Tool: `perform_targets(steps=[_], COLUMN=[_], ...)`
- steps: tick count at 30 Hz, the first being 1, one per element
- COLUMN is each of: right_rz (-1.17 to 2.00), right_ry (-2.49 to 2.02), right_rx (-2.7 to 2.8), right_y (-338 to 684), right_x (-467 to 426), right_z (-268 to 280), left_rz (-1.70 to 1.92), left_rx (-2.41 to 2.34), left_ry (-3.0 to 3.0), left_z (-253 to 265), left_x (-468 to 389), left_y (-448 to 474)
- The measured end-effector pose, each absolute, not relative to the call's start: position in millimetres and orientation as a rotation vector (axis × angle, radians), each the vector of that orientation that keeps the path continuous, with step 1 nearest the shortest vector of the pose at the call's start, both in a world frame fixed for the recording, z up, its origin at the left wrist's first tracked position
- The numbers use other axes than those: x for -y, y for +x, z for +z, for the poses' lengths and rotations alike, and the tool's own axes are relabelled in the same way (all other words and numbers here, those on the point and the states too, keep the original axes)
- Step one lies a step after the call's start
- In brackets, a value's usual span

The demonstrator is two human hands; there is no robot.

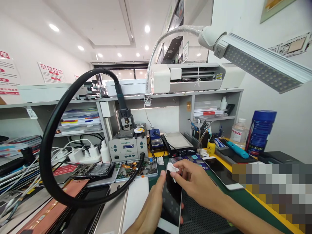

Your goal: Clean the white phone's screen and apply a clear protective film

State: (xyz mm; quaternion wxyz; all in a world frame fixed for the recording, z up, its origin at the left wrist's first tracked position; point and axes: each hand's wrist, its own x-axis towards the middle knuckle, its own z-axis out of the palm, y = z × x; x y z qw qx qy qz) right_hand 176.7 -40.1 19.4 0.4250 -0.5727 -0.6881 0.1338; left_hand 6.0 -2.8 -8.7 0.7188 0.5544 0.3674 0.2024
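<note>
My left hand (pixel 152 204) is wrapped round a white-framed smartphone (pixel 172 198), held tilted over the bench with its dark screen up. Its thumb lies along the phone's left edge, and fingertips show at the right edge. Pale round smudges dot the lower part of the screen. In my right hand (pixel 195 180) a crumpled white tissue (pixel 172 168) is pinched between thumb and fingers, against the top end of the phone. Beneath the phone lies a black perforated mat (pixel 202 214). To the right, another white-framed phone (pixel 223 172) rests on the green mat (pixel 243 201).
A hot air station (pixel 128 148) stands at the back, its thick black hose (pixel 46 152) looping across the left. A tray of circuit parts (pixel 146 169) sits before it. Tablet panels (pixel 110 208) are piled left. An LED lamp (pixel 263 61) hangs overhead at right. A yellow bottle (pixel 211 147) stands behind.
</note>
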Motion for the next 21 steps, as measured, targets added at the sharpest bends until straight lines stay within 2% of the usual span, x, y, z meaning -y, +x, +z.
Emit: perform_targets(steps=[14, 21], right_rz=[0.136, 0.060], right_ry=[-1.312, -1.067], right_rx=[1.697, 1.801], right_y=[176, 171], right_x=[41, 39], right_z=[20, 10], left_rz=[0.538, 0.557], left_rx=[-0.790, -0.727], left_ry=[1.115, 1.008], left_z=[0, 5], left_x=[18, 21], left_y=[9, 10])
